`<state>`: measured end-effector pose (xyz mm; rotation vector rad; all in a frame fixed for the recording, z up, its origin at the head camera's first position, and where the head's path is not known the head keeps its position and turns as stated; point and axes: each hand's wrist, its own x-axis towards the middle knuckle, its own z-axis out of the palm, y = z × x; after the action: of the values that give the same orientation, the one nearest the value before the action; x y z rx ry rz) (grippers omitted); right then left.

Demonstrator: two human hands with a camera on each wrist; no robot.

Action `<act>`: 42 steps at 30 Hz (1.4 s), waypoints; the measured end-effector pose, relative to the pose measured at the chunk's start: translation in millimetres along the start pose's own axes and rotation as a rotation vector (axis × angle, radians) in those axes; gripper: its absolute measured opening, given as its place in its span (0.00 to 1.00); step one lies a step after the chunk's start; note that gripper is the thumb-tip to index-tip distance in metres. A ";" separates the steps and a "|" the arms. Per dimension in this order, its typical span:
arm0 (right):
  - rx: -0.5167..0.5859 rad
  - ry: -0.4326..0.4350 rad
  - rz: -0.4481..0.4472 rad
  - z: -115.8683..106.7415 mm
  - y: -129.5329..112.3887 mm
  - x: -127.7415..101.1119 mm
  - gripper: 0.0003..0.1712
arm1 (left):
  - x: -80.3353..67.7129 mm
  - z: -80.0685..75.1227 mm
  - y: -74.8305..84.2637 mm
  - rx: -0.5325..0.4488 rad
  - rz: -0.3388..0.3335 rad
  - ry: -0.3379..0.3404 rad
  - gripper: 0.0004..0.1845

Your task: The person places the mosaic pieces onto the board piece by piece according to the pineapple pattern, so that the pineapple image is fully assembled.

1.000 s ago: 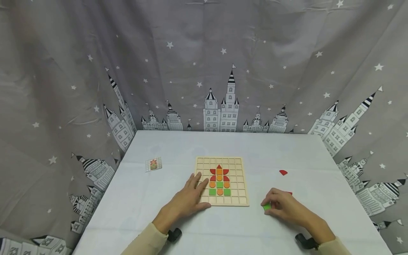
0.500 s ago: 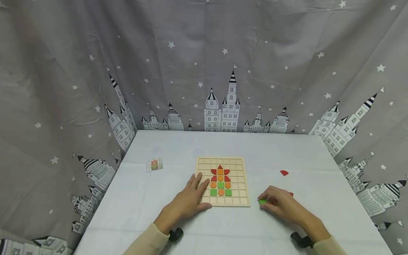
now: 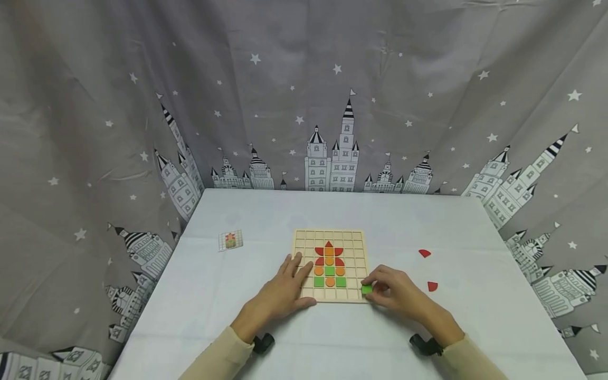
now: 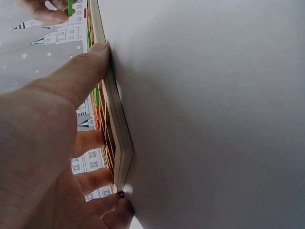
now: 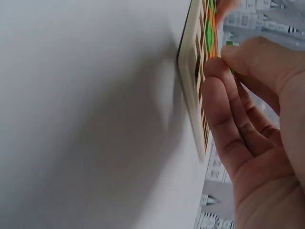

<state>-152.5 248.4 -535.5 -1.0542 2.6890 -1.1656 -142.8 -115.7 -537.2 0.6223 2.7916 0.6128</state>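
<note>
A wooden grid board (image 3: 304, 238) lies mid-table with red, orange and green pieces set in a tower shape (image 3: 329, 267). My left hand (image 3: 283, 293) rests flat on the board's left front corner, thumb against its front edge (image 4: 114, 114). My right hand (image 3: 390, 292) pinches a small green square piece (image 3: 367, 289) over the board's right front corner. In the right wrist view the fingers (image 5: 224, 105) curl beside the board's edge (image 5: 190, 81), with only a sliver of green showing.
Two loose red pieces (image 3: 424, 253) (image 3: 431, 286) lie on the white table right of the board. A small pattern card (image 3: 230, 240) sits at the left. A grey castle-print curtain (image 3: 304, 105) surrounds the table.
My right hand carried the green piece left from the table to the board's right front corner, uncovering the nearer red piece. The left hand stayed on the board.
</note>
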 end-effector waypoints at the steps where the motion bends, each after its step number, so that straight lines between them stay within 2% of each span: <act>1: 0.006 -0.002 -0.009 2.5 -1.6 3.1 0.15 | -0.1 -0.2 0.1 0.000 0.001 0.000 0.53; 9: 0.011 0.018 -0.100 23.9 -13.9 24.6 0.12 | -1.7 -2.2 -1.3 -0.001 0.007 0.010 0.53; 19: -0.023 0.021 -0.198 45.5 -19.7 39.1 0.08 | -1.9 -2.9 -2.4 0.010 0.009 0.009 0.52; 25: -0.054 -0.010 -0.190 54.1 -20.9 42.6 0.05 | -0.6 -2.4 -2.2 0.006 0.019 0.016 0.53; 42: -0.115 -0.009 -0.185 58.9 -27.0 43.6 0.05 | 0.5 -0.2 -1.3 0.000 0.020 0.012 0.52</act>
<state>-154.3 171.7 -550.1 -1.3463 2.7293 -1.0367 -143.8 -116.6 -537.6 0.6496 2.7997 0.6222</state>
